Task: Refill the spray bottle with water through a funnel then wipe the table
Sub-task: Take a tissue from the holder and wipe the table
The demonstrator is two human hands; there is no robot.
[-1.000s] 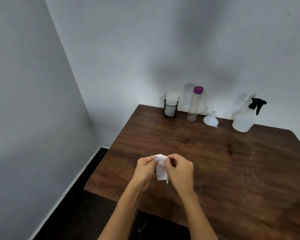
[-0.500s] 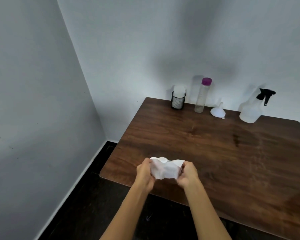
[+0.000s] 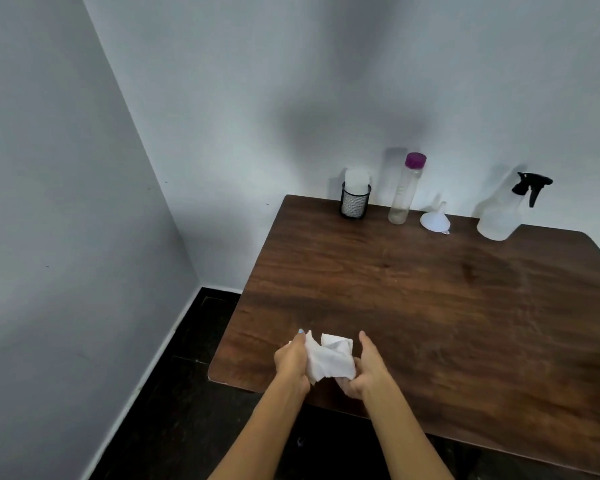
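A crumpled white wipe (image 3: 330,358) is held between my left hand (image 3: 291,360) and my right hand (image 3: 368,370), just above the near left corner of the dark wooden table (image 3: 430,306). Both hands grip its edges. Against the back wall stands the translucent spray bottle (image 3: 501,216) with a black trigger head. To its left a white funnel (image 3: 435,220) lies mouth down. A tall clear water bottle (image 3: 404,194) with a purple cap stands left of the funnel.
A black mesh cup (image 3: 355,202) holding white wipes stands at the table's back left corner. White walls close off the back and left. Dark floor (image 3: 174,410) shows between the left wall and the table's edge.
The wipe has gone from a narrow folded strip to spread wider between my hands, now bunched. The camera view has shifted left and the hands sit nearer the table's front edge.
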